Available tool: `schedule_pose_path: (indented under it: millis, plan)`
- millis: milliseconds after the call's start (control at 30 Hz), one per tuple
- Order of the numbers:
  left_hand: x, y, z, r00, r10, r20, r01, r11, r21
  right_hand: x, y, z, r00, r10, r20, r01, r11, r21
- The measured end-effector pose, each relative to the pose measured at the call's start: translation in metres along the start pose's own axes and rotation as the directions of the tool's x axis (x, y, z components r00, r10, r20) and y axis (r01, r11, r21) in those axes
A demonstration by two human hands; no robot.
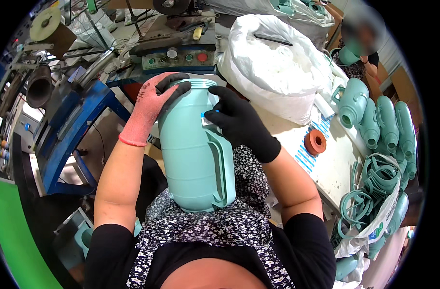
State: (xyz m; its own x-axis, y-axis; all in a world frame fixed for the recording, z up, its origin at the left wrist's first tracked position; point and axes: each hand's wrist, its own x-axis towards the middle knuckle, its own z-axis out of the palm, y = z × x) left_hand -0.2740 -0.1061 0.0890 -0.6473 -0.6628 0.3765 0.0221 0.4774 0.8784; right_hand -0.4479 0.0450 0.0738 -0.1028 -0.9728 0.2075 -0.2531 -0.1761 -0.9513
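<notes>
A teal plastic jug (188, 154) with a threaded neck and a side handle stands upright against my lap. My left hand (155, 103), in a red glove with dark fingertips, is closed round the jug's upper left side, just below the neck. On the other side, my right hand (241, 120), in a black glove, has its thumb and a finger at a small blue-and-white sticker (206, 119). That sticker lies at the jug's shoulder, above the handle's top; whether it is fully stuck down I cannot tell.
On the white table (328, 180) at right lie a sticker sheet (304, 156) and a brown tape roll (315, 142). Behind stands a big white sack (273, 67). Several teal jugs (386, 125) and a bag of handles (374, 192) sit farther right. A machine with buttons (176, 59) stands ahead; another person (357, 53) is at far right.
</notes>
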Motion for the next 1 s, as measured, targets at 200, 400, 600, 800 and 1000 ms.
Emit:
schedule_pose_path:
  millis: [200, 400, 600, 800, 1000]
  plan:
    - [-0.012, -0.001, -0.075, 0.881, 0.216, -0.421, -0.106, 0.957, 0.268, -0.052, 0.082, -0.017, 0.964, 0.053, -0.259, -0.087, 0.989, -0.123]
    - [-0.121, -0.037, -0.091, 0.810, 0.045, -0.584, -0.067, 0.998, -0.016, -0.122, 0.074, 0.011, 0.897, 0.285, -0.338, -0.035, 0.807, 0.589]
    - [-0.166, -0.023, -0.028, 0.966, 0.260, 0.005, -0.191, 0.696, 0.692, -0.131, 0.035, -0.048, 0.750, -0.307, -0.586, 0.134, 0.938, -0.320]
    - [-0.103, 0.042, 0.064, 0.870, -0.050, 0.491, -0.026, 0.989, 0.146, -0.112, 0.007, 0.020, 0.839, -0.533, -0.113, 0.434, 0.779, -0.453]
    - [-0.105, 0.014, 0.059, 0.978, -0.078, 0.193, 0.039, 0.979, 0.199, -0.262, 0.109, -0.148, 0.728, -0.038, -0.685, -0.209, 0.939, -0.274]
